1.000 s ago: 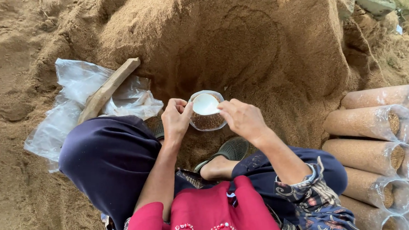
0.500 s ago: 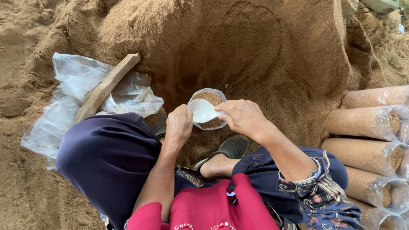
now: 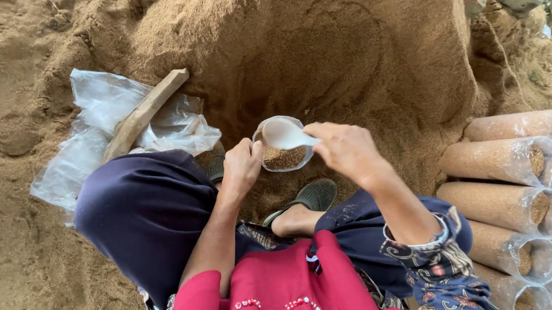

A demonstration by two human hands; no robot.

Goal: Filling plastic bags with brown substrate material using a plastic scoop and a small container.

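Note:
I sit on the ground before a large heap of brown sawdust (image 3: 321, 50). My left hand (image 3: 241, 166) grips the rim of a clear plastic bag (image 3: 284, 158) that stands upright and is partly filled with sawdust. My right hand (image 3: 346, 147) holds a small white scoop (image 3: 284, 134) right over the bag's mouth, tilted into it. The two hands are on either side of the bag's opening. A dark sandal (image 3: 310, 196) on my foot shows just below the bag.
A flat wooden stick (image 3: 142, 113) lies on a pile of empty clear plastic bags (image 3: 105, 130) to the left. Several filled cylindrical sawdust bags (image 3: 514, 179) are stacked on their sides at the right. Loose sawdust covers the ground all around.
The scoop has stayed over the bag's mouth while my right hand tipped it further in. My left hand slid a little lower along the bag's rim.

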